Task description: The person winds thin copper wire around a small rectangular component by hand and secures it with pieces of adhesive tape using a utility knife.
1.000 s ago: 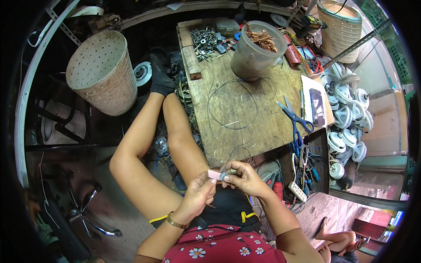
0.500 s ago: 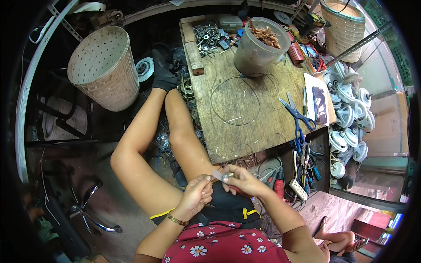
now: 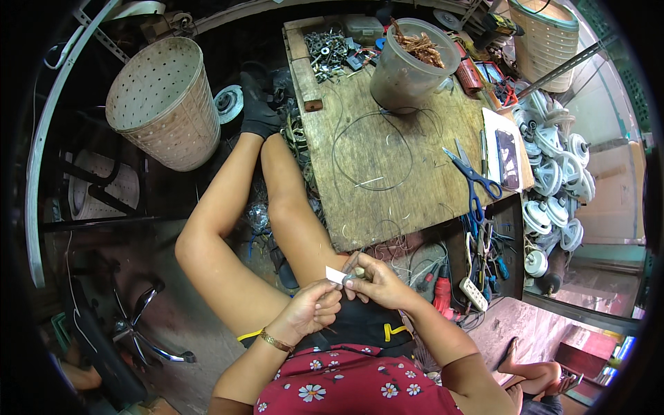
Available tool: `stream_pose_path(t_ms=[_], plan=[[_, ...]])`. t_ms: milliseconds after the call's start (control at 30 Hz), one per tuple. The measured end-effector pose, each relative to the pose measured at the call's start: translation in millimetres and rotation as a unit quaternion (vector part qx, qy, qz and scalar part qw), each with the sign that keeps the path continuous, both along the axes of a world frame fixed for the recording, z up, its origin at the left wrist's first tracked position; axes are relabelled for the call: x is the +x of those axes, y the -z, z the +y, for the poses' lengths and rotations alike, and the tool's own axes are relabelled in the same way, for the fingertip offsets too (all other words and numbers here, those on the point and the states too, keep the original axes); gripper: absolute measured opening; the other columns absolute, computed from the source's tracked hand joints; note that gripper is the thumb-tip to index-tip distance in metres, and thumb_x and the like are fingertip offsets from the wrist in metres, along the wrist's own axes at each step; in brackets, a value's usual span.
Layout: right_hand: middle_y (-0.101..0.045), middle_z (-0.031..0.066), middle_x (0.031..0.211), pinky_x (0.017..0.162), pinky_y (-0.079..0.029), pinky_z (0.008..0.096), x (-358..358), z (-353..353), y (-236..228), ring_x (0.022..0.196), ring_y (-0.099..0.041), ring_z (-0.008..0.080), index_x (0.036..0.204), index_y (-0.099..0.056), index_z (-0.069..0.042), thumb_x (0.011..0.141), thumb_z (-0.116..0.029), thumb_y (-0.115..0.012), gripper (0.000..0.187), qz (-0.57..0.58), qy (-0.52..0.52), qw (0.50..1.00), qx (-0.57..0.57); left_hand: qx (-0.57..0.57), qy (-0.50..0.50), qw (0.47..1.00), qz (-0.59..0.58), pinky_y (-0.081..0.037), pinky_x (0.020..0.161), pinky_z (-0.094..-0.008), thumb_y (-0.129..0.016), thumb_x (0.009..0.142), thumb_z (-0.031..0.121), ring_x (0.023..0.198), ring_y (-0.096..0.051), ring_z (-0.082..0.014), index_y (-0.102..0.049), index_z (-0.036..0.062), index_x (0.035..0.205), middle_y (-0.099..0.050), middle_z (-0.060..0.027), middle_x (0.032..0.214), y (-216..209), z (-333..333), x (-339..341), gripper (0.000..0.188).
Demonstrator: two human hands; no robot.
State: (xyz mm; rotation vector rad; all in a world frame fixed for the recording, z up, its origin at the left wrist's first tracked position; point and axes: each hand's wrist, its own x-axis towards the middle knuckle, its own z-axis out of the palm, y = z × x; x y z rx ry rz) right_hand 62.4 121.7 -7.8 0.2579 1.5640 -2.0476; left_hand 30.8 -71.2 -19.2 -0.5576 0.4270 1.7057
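Observation:
Over my lap, my left hand [image 3: 315, 306] is closed in a pinch, fingertips pressed together on something too thin to make out. Right beside it, my right hand [image 3: 374, 280] grips a small knife [image 3: 336, 274] whose short, flat blade catches the light and points toward the left fingertips. The knife's handle is mostly hidden in my palm. Both hands nearly touch, just off the near edge of the wooden table [image 3: 387, 214]. Black shorts lie beneath them.
Blue-handled scissors [image 3: 473, 181], a dark phone [image 3: 508, 159] and a loop of thin wire [image 3: 333, 149] lie on the table. A plastic bucket [image 3: 408, 76] holds copper scraps. White pulley-like parts [image 3: 548, 180] hang at right; a perforated basket [image 3: 166, 114] stands left. Another person's legs [image 3: 532, 377] show lower right.
The knife blade has tilted and now shines brighter, its tip a little farther left. My right hand has shifted slightly up and left, and both hands are closer together.

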Motion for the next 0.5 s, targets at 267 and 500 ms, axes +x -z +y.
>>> stream_pose_path(t_ms=[267,500], plan=[[-0.058,0.0038,0.07,0.047,-0.036,0.0199,3.6,8.2,2.5,0.055,-0.048,0.0068,0.101,-0.05,-0.002,0.09,-0.008,-0.055,0.014,-0.028,0.0,1.0,-0.009,-0.013,0.022,1.0,0.01,-0.017,0.034,-0.017,-0.04,0.097,0.02,0.04,-0.023,-0.0025,-0.05,0.0076,0.095,-0.028,0.006,0.05,-9.5,1.0,1.4,0.016],[-0.057,0.0041,0.069,0.045,-0.035,0.0204,2.3,9.7,2.7,0.053,-0.046,0.0069,0.101,-0.048,-0.002,0.089,-0.002,-0.052,0.012,-0.034,0.009,0.999,0.003,-0.009,0.013,1.0,0.006,-0.017,0.035,-0.0171,-0.04,0.097,0.019,0.04,-0.022,-0.0027,-0.05,0.0081,0.096,-0.027,0.0063,0.051,-8.2,0.7,6.1,0.015]])
